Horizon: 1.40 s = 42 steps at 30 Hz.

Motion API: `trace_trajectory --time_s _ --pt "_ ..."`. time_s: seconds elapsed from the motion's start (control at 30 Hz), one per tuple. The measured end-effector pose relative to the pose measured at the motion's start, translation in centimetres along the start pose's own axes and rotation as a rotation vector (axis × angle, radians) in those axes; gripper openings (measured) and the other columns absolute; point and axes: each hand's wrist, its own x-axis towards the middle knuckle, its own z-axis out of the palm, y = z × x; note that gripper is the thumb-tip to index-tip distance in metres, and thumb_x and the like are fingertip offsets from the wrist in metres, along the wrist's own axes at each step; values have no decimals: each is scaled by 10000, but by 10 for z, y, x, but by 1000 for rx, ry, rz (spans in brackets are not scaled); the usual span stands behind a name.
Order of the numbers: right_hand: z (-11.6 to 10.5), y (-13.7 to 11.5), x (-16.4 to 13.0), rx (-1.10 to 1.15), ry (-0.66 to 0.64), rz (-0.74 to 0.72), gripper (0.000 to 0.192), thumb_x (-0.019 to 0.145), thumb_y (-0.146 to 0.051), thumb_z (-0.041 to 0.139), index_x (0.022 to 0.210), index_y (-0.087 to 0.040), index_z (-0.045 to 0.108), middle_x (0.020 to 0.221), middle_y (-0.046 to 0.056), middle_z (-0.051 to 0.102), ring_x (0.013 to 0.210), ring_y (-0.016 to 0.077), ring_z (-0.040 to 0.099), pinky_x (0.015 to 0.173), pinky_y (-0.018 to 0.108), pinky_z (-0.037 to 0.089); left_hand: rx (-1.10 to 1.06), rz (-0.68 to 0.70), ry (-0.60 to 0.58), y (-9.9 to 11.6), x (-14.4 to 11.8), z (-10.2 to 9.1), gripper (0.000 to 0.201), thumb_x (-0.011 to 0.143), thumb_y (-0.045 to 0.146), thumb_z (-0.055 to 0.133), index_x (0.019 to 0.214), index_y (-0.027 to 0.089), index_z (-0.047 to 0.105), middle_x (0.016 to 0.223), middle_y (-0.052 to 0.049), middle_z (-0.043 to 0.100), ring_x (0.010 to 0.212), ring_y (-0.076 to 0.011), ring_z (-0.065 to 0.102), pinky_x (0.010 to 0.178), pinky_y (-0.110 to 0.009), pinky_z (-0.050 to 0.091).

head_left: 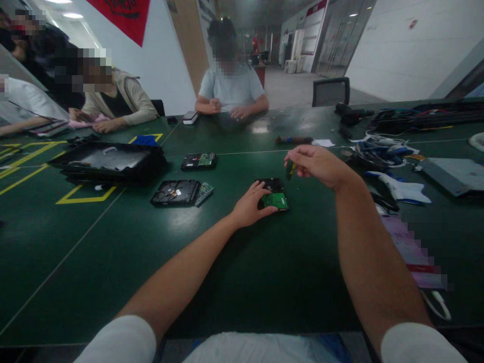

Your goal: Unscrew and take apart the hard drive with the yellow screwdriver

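Both forearms reach from white sleeves over the green bench (113, 242). Left hand (251, 204) lies flat on a hard drive (275, 194) at bench centre, its fingers spread against the casing at the drive's 9 o'clock edge rather than curled round anything; the green circuit board (276, 201) faces up. Right hand (317, 164) hovers just above the drive at its 1 o'clock, fingers pinched together on a small screwdriver (289, 170), dark-handled with a touch of yellow, tip pointing down.

Judging by this, the step in hand is working the board's screws, drive steadied. Next, the tip must seat squarely in a screw head; the screws are too small to make out.

Two more opened drives (176, 192) (198, 161) lie at 9 and 10 o'clock, well apart.
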Motion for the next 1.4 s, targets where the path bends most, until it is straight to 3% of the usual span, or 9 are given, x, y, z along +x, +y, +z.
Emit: trace_trajectory --time_s 0.13,0.4,0.53,0.8,1.0,1.17,1.4 --pt "-2 2 3 -37 51 16 256 976 -411 827 849 -220 713 719 25 704 589 130 597 489 241 429 -2 -6 -12 -1 0 0 678 943 646 742 1464 230 619 1777 -169 384 1716 -340 196 1347 -597 326" --pt "2 -5 -2 42 -27 41 265 1057 -452 703 966 -206 741 1052 98 811 564 114 634 439 259 413 -5 3 -4 0 1 0 667 943 640 745 1453 226 627 1767 -173 401 1715 -341 202 1353 -592 318" --pt "2 -6 -3 66 -44 38 264 1052 -455 712 979 -207 764 1024 91 798 608 125 662 467 252 456 -9 5 -3 1 1 -1 658 940 629 753 1449 231 627 1764 -171 408 1713 -347 205 1350 -603 317" --pt "-3 1 1 -44 36 18 247 1014 -401 763 862 -205 765 798 50 752 579 117 592 448 235 401 -17 -1 -8 -1 0 -1 675 933 625 765 1457 222 626 1772 -178 390 1715 -346 201 1356 -595 310" --pt "-1 -1 0 17 1 46 267 1040 -438 725 916 -204 755 991 94 813 542 104 608 435 261 388 -4 5 -4 -3 1 1 677 930 642 757 1455 235 626 1769 -169 399 1713 -346 210 1350 -601 320" --pt "-1 -2 0 35 -8 34 292 1056 -463 704 946 -201 771 926 84 794 584 124 639 467 255 436 16 6 -3 -3 1 1 690 937 658 738 1461 224 623 1763 -176 409 1714 -344 207 1348 -584 333" --pt "-2 0 1 -19 25 30 274 1026 -437 730 885 -207 782 865 70 788 564 116 567 437 252 375 21 11 -11 -4 0 1 688 943 662 727 1472 239 613 1773 -163 395 1716 -346 198 1346 -600 328"
